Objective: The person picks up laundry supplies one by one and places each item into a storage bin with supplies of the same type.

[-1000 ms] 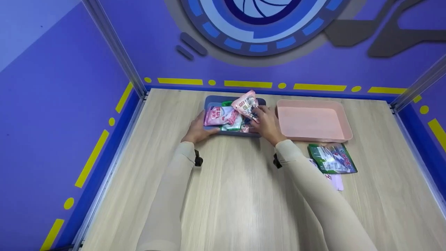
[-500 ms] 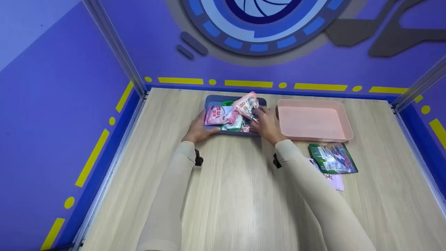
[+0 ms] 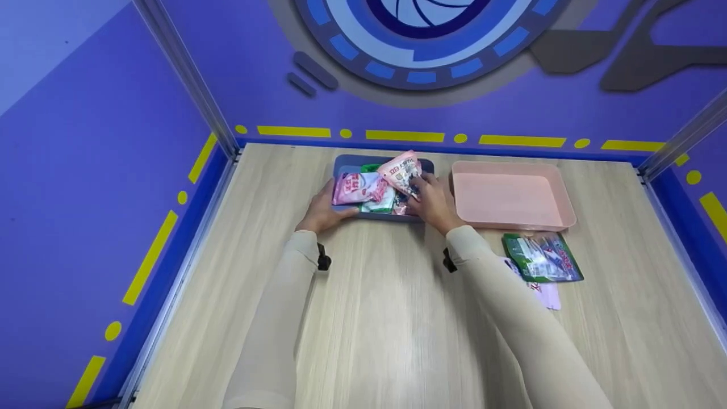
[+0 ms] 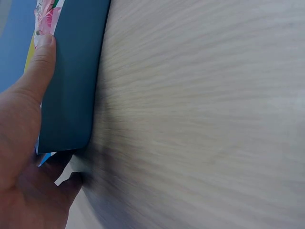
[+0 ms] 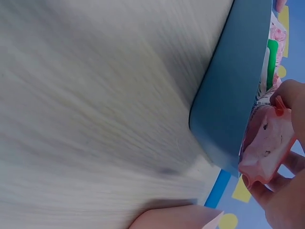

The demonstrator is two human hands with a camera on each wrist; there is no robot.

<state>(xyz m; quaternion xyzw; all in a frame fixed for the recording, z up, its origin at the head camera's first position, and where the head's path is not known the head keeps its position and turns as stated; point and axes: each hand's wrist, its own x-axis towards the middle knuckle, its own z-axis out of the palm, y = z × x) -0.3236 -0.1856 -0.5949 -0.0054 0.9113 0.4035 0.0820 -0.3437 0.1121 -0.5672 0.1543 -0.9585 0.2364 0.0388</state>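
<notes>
A blue-grey tray (image 3: 377, 217) holds several snack packets at the back of the table. My left hand (image 3: 324, 210) grips its left end; in the left wrist view the thumb (image 4: 40, 67) lies at the front rim and the fingers reach round the end wall. A pink-and-white packet (image 3: 358, 188) lies at the left inside, over a green-and-white packet (image 3: 379, 203). At the tray's right end my right hand (image 3: 436, 200) holds a pink triangular snack packet (image 3: 399, 170), which stands tilted above the others. The right wrist view shows a pink packet (image 5: 269, 138) between thumb and fingers.
Right of the blue-grey tray stands a pink tray (image 3: 511, 223), its bare floor showing. In front of it a green packet (image 3: 542, 258) overlaps a lilac packet (image 3: 548, 296), partly behind the right sleeve. A purple wall panel (image 3: 454, 122) borders the table's back edge.
Almost nothing differs. The pink triangular packet has dipped very slightly in the right hand; the left hand stays at the tray's end.
</notes>
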